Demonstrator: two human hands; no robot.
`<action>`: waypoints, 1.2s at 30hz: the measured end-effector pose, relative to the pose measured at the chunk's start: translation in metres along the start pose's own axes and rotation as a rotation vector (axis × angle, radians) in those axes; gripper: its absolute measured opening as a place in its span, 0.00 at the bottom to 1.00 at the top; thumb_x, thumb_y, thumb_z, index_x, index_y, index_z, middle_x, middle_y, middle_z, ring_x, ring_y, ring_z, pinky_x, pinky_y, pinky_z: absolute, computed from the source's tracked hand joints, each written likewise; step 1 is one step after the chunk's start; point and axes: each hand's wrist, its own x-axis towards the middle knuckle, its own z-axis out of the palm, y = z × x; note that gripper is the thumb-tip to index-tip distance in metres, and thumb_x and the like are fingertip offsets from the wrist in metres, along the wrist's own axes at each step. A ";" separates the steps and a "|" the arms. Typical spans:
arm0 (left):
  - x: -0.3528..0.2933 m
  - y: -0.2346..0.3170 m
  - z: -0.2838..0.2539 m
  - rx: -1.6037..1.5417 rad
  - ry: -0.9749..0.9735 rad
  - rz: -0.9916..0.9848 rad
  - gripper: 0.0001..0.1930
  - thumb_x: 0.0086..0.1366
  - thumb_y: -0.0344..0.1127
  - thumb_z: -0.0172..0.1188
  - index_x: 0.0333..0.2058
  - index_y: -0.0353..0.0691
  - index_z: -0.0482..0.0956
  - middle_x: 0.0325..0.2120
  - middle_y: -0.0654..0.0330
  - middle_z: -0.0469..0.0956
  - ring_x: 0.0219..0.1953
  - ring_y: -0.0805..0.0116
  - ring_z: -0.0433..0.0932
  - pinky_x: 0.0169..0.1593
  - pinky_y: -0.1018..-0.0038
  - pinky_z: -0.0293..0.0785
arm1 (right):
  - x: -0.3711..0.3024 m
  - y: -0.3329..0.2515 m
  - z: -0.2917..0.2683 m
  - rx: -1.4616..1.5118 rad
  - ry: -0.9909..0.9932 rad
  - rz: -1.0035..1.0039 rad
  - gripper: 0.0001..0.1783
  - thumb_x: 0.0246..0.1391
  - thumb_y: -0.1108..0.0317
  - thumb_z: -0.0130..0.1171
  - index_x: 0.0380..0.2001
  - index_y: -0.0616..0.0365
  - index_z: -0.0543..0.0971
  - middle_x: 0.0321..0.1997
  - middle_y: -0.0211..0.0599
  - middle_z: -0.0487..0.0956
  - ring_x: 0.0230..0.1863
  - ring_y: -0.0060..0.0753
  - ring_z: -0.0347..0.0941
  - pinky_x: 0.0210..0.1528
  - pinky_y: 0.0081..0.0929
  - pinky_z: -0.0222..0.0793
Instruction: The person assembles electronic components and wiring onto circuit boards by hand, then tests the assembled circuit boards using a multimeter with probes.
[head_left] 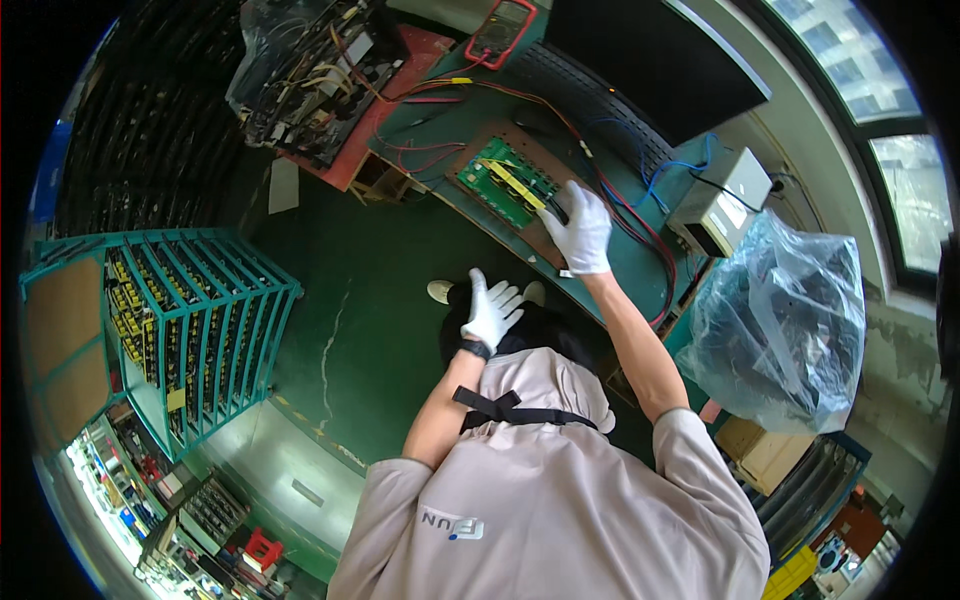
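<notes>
— Right hand (583,232)?
— At right end of green board (505,188) on desk (480,116). Can't tell if it's gripping.
— Left hand (491,311)?
— Nearer, left of the right one, fingers spread apart.

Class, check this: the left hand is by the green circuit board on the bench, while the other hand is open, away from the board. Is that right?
Wrong hand: the head view shows the right hand by the green circuit board on the bench; the left hand is open, away from the board.
</notes>
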 end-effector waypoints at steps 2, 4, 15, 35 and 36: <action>-0.013 0.020 -0.044 -0.076 0.033 0.069 0.53 0.58 0.81 0.50 0.65 0.37 0.67 0.62 0.52 0.71 0.62 0.53 0.71 0.64 0.53 0.69 | 0.024 -0.019 0.034 -0.055 -0.094 -0.003 0.41 0.43 0.48 0.75 0.57 0.58 0.73 0.48 0.46 0.79 0.50 0.49 0.75 0.50 0.46 0.71; -0.030 0.037 -0.092 -0.193 0.082 0.150 0.52 0.60 0.79 0.50 0.66 0.37 0.65 0.64 0.52 0.69 0.64 0.54 0.69 0.66 0.53 0.66 | 0.039 -0.035 0.062 -0.150 -0.183 -0.023 0.38 0.42 0.47 0.74 0.52 0.56 0.75 0.44 0.45 0.78 0.47 0.48 0.76 0.46 0.46 0.72; -0.091 0.050 -0.300 -0.500 0.309 0.404 0.52 0.63 0.80 0.42 0.67 0.38 0.64 0.66 0.47 0.66 0.67 0.47 0.66 0.70 0.48 0.57 | 0.058 -0.055 0.064 -0.201 -0.468 0.203 0.28 0.50 0.50 0.71 0.47 0.59 0.79 0.45 0.52 0.82 0.45 0.57 0.80 0.47 0.47 0.75; -0.266 0.286 -0.401 -0.705 -0.476 0.733 0.39 0.74 0.66 0.37 0.67 0.38 0.62 0.64 0.54 0.69 0.63 0.57 0.69 0.65 0.59 0.67 | 0.077 -0.613 0.200 0.577 -0.810 -1.433 0.27 0.36 0.64 0.79 0.41 0.54 0.77 0.35 0.40 0.77 0.39 0.47 0.75 0.45 0.43 0.70; -0.273 0.305 -0.401 -0.880 -0.627 0.773 0.38 0.74 0.66 0.38 0.65 0.38 0.66 0.61 0.55 0.73 0.60 0.56 0.72 0.63 0.60 0.69 | 0.078 -0.648 0.210 0.597 -0.929 -1.545 0.32 0.33 0.67 0.77 0.46 0.54 0.75 0.40 0.39 0.76 0.45 0.49 0.74 0.51 0.45 0.69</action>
